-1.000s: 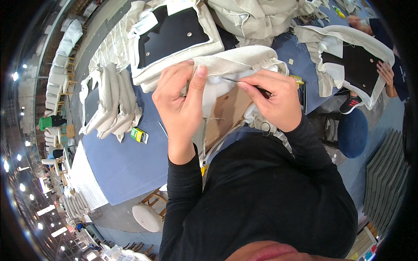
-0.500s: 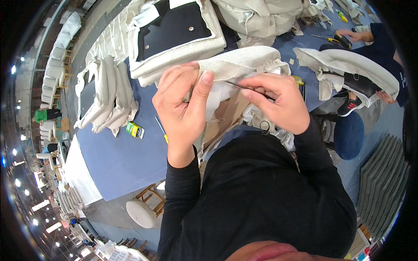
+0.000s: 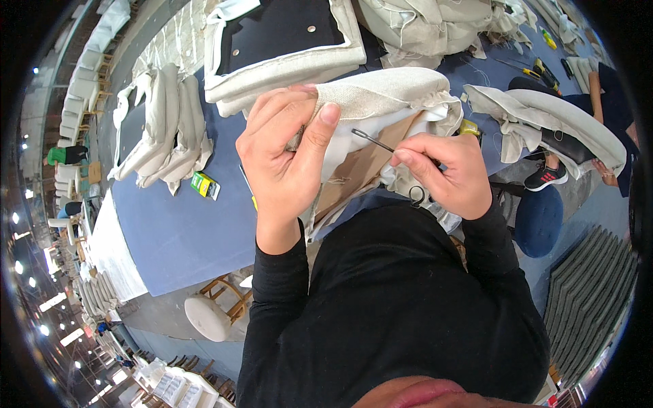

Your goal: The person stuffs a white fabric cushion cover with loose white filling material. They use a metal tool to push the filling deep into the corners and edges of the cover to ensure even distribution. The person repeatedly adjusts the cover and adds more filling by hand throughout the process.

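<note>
My left hand [image 3: 289,153] grips the folded edge of a beige fabric-covered seat cushion [image 3: 388,95], thumb on top of the cloth. My right hand [image 3: 445,173] pinches a thin dark metal needle [image 3: 373,139] whose tip points left toward the cloth between my hands. A brown board underside [image 3: 364,166] of the cushion shows below the fabric. A small dark ring [image 3: 415,197] hangs under my right hand.
A blue work table [image 3: 183,231] carries a stack of beige cushions [image 3: 163,136], a beige frame with a black panel [image 3: 286,30] and a small green-yellow box [image 3: 203,183]. Another person's arm and legs [image 3: 598,95] are at the right beside a blue stool [image 3: 537,221]. A wooden stool [image 3: 214,313] stands below the table.
The view has shifted, so the cushion and both hands now sit lower. My right hand has drawn the needle out to the right, away from the fabric edge.
</note>
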The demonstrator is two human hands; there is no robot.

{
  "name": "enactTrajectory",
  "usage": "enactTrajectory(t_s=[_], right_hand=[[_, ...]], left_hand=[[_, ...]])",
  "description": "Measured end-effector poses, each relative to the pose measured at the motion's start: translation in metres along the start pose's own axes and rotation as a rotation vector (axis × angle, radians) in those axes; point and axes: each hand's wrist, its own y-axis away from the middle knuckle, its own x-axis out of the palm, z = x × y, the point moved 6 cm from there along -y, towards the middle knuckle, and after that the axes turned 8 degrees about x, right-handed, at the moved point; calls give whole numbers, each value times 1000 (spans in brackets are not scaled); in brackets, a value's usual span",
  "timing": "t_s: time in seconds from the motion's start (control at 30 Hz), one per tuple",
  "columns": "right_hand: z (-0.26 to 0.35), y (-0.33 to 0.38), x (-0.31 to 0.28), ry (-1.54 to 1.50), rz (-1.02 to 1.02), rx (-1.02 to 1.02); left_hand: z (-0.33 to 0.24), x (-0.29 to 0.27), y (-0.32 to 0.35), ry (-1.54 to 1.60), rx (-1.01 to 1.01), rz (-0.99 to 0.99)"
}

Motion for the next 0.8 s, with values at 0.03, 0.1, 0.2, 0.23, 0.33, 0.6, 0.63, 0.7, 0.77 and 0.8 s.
enactTrajectory(t_s=[0.03, 0.1, 0.2, 0.23, 0.33, 0.6, 0.63, 0.7, 0.77, 0.8], right_hand=[[1, -3, 0, -6, 5, 1], [4, -7, 1, -17, 16, 3], [-1, -11, 5, -82, 16, 32], [-2, -12, 6, -131, 44, 70], [-1, -16, 9, -260, 136, 151], [-2, 4, 19, -460, 407, 146], [-4, 11, 21, -516, 437, 156], [-2, 18, 27, -570, 465, 197], [1, 23, 30, -612, 470, 171], [-1, 28, 30, -628, 447, 116]], left_hand=[[0, 0, -1, 1, -3, 2], [0, -1, -1, 2, -10, 5], [0, -1, -2, 9, 7, 12], [-1, -2, -1, 18, 9, 14], [-4, -5, 2, 42, 25, 39], [-4, -20, 34, 433, -149, 302], [-1, -15, 43, 552, -261, 309], [-4, -17, 51, 572, -293, 388], [-12, -16, 56, 534, -293, 477], [-16, -13, 58, 518, -272, 499]])
